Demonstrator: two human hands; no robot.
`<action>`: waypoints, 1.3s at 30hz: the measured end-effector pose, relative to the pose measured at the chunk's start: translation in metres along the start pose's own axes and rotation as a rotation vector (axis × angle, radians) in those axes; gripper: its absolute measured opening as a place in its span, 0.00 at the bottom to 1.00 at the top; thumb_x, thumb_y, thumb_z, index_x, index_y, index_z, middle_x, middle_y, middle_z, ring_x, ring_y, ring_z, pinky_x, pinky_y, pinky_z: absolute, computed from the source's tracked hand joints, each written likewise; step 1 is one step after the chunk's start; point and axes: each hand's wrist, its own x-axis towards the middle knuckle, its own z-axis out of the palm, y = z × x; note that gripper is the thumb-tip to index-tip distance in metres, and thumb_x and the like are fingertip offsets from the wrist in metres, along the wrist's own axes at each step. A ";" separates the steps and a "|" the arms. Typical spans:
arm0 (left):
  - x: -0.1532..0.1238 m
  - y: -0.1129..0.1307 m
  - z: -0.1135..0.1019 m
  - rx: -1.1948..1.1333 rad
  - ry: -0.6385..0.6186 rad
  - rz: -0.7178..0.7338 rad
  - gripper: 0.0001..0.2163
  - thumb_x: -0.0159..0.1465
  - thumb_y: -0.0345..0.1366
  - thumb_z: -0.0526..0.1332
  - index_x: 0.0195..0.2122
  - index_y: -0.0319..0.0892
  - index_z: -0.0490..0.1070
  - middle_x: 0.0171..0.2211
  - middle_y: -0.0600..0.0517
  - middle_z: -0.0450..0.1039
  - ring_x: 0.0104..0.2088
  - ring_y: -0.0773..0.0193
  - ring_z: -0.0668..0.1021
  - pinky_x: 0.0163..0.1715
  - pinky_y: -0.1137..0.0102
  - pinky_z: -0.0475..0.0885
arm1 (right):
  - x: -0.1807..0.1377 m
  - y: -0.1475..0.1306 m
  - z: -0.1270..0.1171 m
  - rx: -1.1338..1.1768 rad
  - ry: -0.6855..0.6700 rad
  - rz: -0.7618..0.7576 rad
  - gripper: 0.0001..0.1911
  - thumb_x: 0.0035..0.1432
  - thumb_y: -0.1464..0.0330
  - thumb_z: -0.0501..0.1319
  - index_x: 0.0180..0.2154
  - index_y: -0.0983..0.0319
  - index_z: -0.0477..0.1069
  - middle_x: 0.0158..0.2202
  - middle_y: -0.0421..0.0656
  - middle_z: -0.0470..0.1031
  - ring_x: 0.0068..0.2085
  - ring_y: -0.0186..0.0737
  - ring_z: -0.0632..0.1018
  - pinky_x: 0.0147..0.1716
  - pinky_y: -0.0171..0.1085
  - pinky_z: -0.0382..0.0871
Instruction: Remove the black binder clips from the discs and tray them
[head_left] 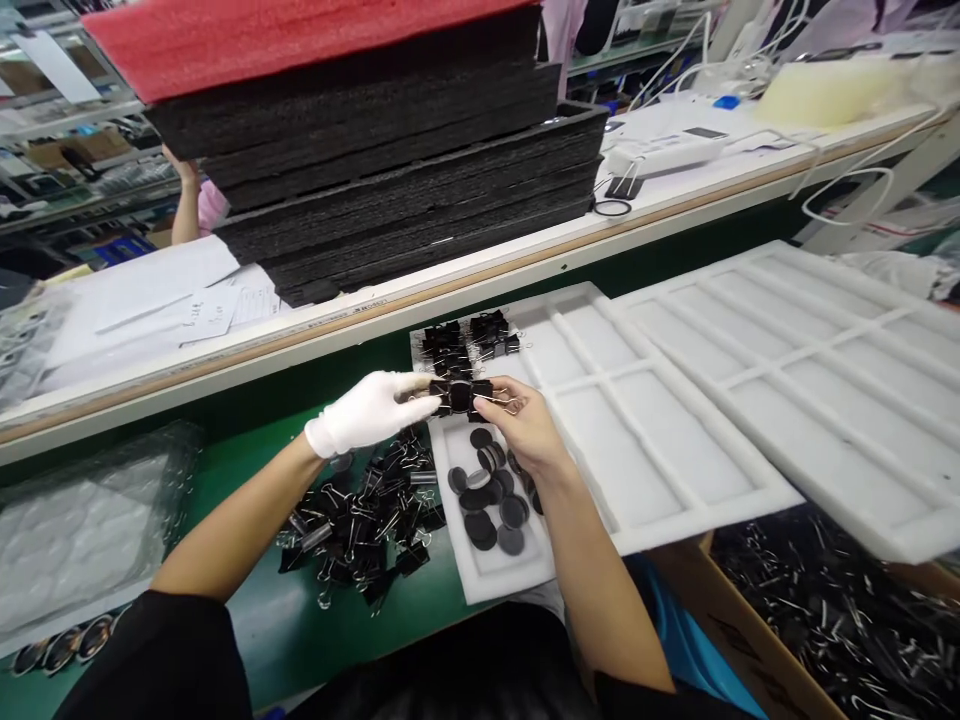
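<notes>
My left hand (367, 412), in a white glove, pinches one side of a small black round piece with binder clips (459, 396) on it. From the other side, my bare right hand (526, 428) grips a clip's wire handle area between thumb and fingers. Just beyond my hands, more clipped black pieces (446, 345) stand in the top of a white foam tray (456, 545). Dark round discs (491, 488) lie loose in the tray's near compartment, partly behind my right forearm. Left of the tray, a heap of black binder clips (367, 510) is spread on the green table.
A second foam tray (847, 480) overlaps at right, above a cardboard box (739, 640) full of clips. Stacked black foam (405, 170) with a red top stands on the shelf. Clear plastic trays (82, 530) lie left. Another person's arm (186, 205) shows behind the stack.
</notes>
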 end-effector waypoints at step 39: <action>-0.184 -0.074 0.036 0.374 0.671 -0.354 0.16 0.73 0.44 0.51 0.53 0.45 0.74 0.53 0.47 0.78 0.56 0.56 0.77 0.59 0.62 0.68 | -0.019 0.021 -0.013 -1.722 -0.403 0.048 0.16 0.62 0.66 0.59 0.51 0.61 0.75 0.51 0.53 0.77 0.50 0.56 0.78 0.47 0.46 0.70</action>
